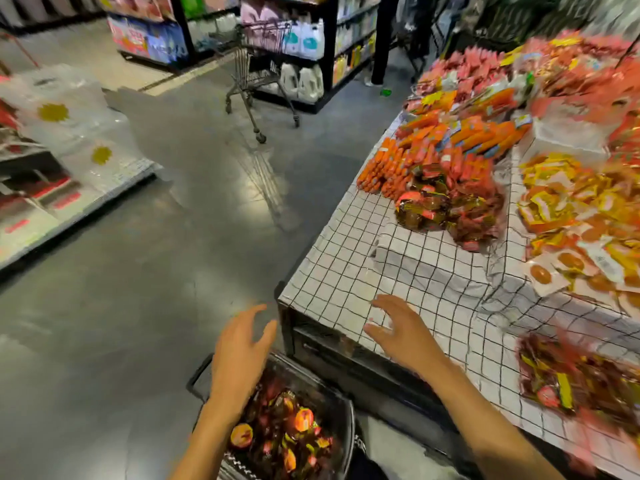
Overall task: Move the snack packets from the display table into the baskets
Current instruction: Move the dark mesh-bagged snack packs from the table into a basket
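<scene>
Head view | left hand (239,351) fingers spread, empty, basket (347,422) of snack packets (277,424) below them | right hand (405,336) fingers spread, display table (433,271) corner beneath | labels unreadable (motion blur)

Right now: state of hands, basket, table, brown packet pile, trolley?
left hand: open, empty, above the basket.
right hand: open, empty, over the table corner.
basket: on the floor, holding packets.
display table: cloth-covered, near corner bare.
brown packet pile: on the table, untouched.
shopping trolley: upright in aisle.
</scene>
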